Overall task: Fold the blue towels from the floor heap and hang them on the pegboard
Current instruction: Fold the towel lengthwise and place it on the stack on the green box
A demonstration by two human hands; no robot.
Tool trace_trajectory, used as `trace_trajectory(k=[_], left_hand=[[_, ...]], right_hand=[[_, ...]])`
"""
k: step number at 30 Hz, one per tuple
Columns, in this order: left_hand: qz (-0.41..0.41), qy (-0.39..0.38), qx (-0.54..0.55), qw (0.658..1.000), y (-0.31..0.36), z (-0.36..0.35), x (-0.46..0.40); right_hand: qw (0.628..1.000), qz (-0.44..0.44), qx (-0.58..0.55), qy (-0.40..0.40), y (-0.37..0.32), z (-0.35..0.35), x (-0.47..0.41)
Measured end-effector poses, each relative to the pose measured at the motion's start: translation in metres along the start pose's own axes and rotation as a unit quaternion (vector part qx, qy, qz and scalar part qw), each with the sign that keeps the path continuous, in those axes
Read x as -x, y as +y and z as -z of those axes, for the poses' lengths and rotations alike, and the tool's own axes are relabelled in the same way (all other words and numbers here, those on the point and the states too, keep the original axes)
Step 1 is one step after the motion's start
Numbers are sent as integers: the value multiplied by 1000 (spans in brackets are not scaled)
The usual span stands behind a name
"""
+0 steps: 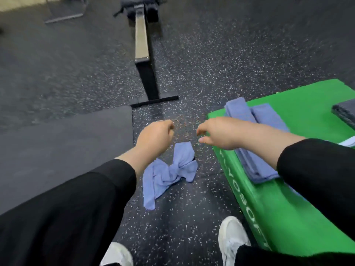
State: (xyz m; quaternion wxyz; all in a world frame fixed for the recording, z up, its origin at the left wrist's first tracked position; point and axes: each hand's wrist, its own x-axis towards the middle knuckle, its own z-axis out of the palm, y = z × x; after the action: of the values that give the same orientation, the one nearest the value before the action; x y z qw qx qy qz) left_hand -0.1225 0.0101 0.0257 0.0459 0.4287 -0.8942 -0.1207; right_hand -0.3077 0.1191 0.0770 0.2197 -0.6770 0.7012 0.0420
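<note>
So the person's got both arms stretched out over the speckled gym floor point(192, 227), and neither hand has anything in it. The left hand point(153, 137) has its fingers curled under into a loose fist on nothing, and the right hand point(219, 133) looks half-curled too, thumb and fingertips drawn toward each other but with no cloth between them. What matters here: the crumpled blue towel point(169, 173) lies on the floor below both sets of fingers, sort of between them, bunched in the middle like a bow. Its long axis runs diagonally, from the end near the white sneakers point(232, 239) up toward the gap between the hands. I'd say the left hand sits a bit closer to the bulk of it, while the right is nearer the upper corner. Beyond the right fingers, two folded blue towels point(247, 116) already rest on the green foam box point(307, 112). No pegboard anywhere in view.
</note>
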Motion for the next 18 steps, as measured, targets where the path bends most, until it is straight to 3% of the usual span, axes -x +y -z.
trace_trajectory(k=[4, 10, 18], left_hand=[[39, -21, -5, 999, -65, -18, 25], [31, -104, -50, 993, -130, -60, 44], [43, -202, -47, 977, -164, -117, 40]], right_hand=[[996, 5, 47, -75, -37, -40, -53], [970, -18, 106, -216, -56, -135, -113], [979, -54, 37, -195, -42, -235, -158]])
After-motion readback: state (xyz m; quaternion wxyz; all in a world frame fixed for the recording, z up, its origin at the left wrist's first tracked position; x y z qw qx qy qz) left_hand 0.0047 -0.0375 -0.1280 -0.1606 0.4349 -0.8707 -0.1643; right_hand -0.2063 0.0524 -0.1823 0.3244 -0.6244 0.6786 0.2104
